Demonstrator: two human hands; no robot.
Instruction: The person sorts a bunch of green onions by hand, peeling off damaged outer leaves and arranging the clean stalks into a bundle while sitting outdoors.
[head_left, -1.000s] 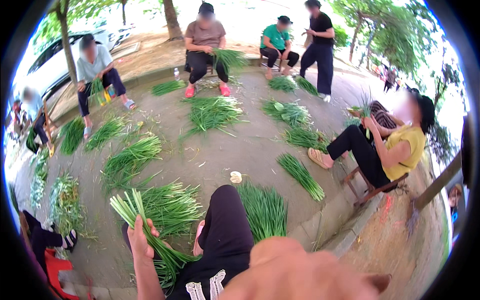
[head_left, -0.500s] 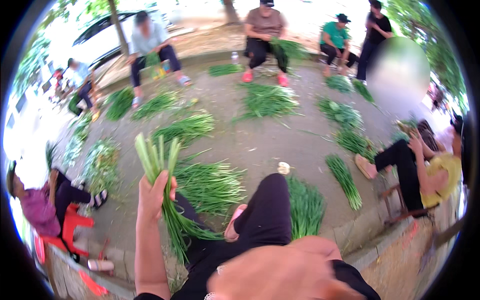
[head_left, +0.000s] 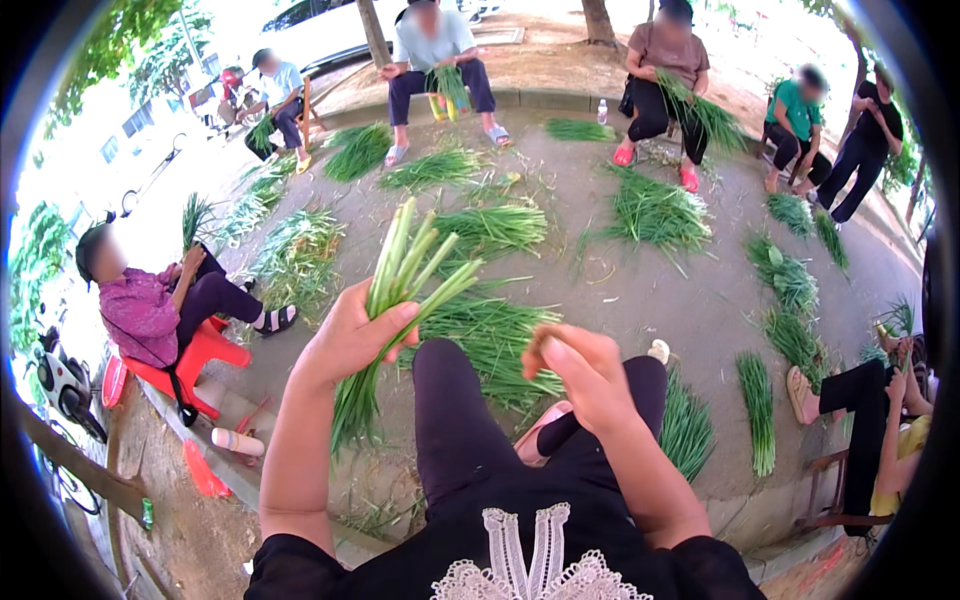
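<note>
I have the left fingers (head_left: 398,318) wrapped round a bunch of chives (head_left: 393,280), near left; the right fingers (head_left: 560,355) curl narrowly, holding what I cannot tell. The far bottle's (head_left: 602,111) markings are too small to read.

Green stalks (head_left: 402,270); purple shirt (head_left: 145,315), apparently patterned.
</note>
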